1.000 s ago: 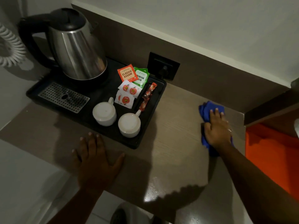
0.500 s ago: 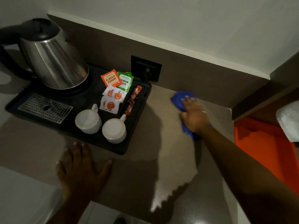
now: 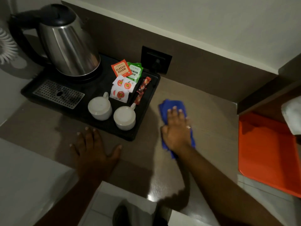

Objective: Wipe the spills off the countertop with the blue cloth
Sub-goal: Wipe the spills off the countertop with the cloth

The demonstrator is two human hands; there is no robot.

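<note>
Blue cloth (image 3: 171,106) lies on the bench (image 3: 211,121) just right of the black tray (image 3: 146,111), pinned under the right hand (image 3: 176,132), palm down, fingers flat, not clenched. Left hand (image 3: 96,150) rests splayed open on the bench, below two upturned cups (image 3: 100,108).

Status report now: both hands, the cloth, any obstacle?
Right hand flat on blue cloth, left hand braced on countertop. Black tray close beside cloth.
</note>
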